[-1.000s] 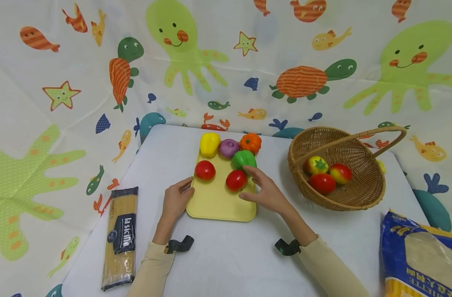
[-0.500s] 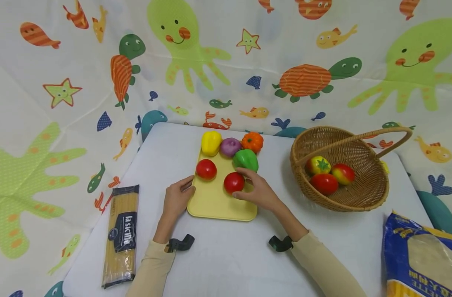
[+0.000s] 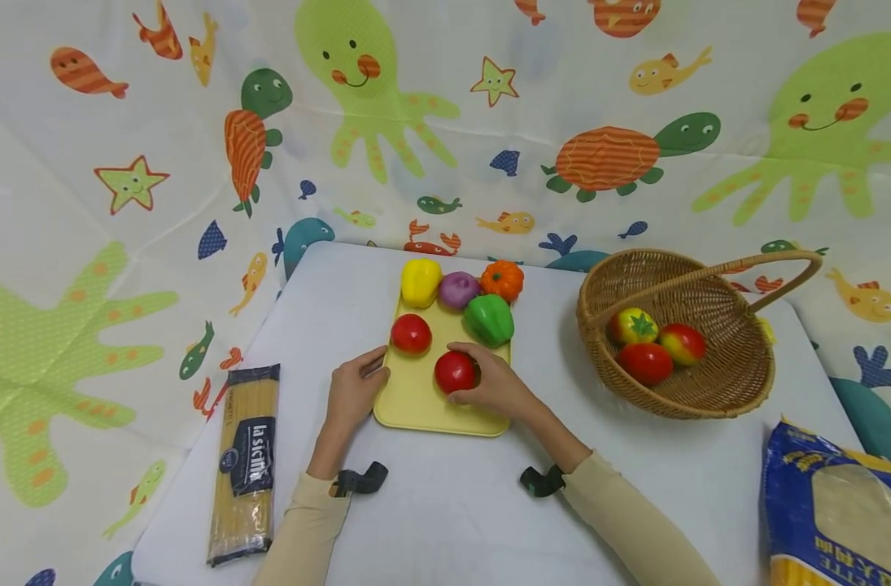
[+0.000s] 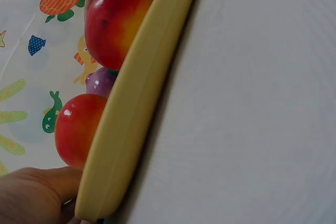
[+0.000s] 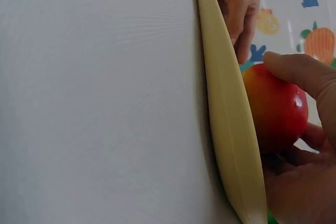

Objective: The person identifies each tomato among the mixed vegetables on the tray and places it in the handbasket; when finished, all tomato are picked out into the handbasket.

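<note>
A yellow tray (image 3: 416,414) lies on the table with toy produce on it. My left hand (image 3: 351,391) grips its left edge, thumb at the rim. My right hand (image 3: 500,384) holds a round red toy fruit (image 3: 455,373) between thumb and fingers over the right half of the tray; the right wrist view shows yellow shading on this fruit (image 5: 275,111). A second red toy fruit (image 3: 412,334) sits near the tray's left edge. Behind stand a yellow bell pepper (image 3: 420,283), a purple onion (image 3: 459,290), a small orange pumpkin (image 3: 503,282) and a green bell pepper (image 3: 489,320).
To the right stands a wicker basket (image 3: 731,358) with a tall handle, holding 3 red and yellow toy fruits. A spaghetti pack (image 3: 244,464) lies at the left, a blue pasta bag (image 3: 840,505) at the front right. A sea-animal curtain (image 3: 445,122) hangs behind the table.
My right hand has moved left from beside the green pepper, closed round the red fruit and shifted it slightly left and toward me. My left hand has stayed on the tray edge.
</note>
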The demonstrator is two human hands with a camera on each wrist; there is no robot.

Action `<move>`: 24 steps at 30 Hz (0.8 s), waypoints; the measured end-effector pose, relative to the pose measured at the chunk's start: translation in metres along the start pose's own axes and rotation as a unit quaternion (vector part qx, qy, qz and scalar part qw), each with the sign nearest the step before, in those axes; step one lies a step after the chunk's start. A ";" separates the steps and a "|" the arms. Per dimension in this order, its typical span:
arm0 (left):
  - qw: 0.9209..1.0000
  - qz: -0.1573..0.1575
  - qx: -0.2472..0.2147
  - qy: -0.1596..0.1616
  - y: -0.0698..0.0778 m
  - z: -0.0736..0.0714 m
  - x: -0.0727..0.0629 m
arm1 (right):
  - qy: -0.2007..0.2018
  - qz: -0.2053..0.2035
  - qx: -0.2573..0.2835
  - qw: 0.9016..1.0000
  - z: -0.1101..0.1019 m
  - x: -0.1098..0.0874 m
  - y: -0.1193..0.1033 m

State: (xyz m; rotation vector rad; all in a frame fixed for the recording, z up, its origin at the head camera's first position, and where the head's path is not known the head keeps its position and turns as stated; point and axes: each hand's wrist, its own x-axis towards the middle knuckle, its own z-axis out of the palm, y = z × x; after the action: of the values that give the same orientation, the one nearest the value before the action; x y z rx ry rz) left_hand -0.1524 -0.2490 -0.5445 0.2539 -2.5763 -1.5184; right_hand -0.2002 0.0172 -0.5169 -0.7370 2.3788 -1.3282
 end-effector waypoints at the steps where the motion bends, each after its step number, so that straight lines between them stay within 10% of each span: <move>1: 1.000 0.001 0.000 0.000 0.000 0.000 0.000 | 0.001 0.000 -0.003 1.000 0.000 0.000 0.000; 24: 1.000 0.003 0.011 -0.001 0.002 0.001 0.000 | 0.024 -0.026 0.059 0.998 -0.056 -0.043 -0.036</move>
State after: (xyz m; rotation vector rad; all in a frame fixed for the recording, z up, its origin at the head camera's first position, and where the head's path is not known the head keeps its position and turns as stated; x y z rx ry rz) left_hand -0.1531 -0.2475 -0.5436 0.2481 -2.5951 -1.4895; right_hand -0.1836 0.0653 -0.4561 -0.7459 2.3090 -1.5101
